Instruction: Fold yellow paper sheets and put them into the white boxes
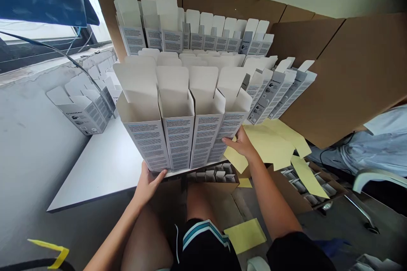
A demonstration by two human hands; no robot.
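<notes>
Left hand (148, 186) and right hand (240, 144), each grip open with fingers spread, press against opposite ends of the near row of open white cartons (178, 135) at the bench (104, 165) edge, yellow paper sheets (270, 144) just right

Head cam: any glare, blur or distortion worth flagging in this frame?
Head view: the window is blown out at upper left; wide-angle distortion bows and splays the rows of white cartons and the cardboard wall toward the frame edges; the left hand and right hand look sharp, with no obvious motion blur; the lower right corner falls into shadow.
</notes>
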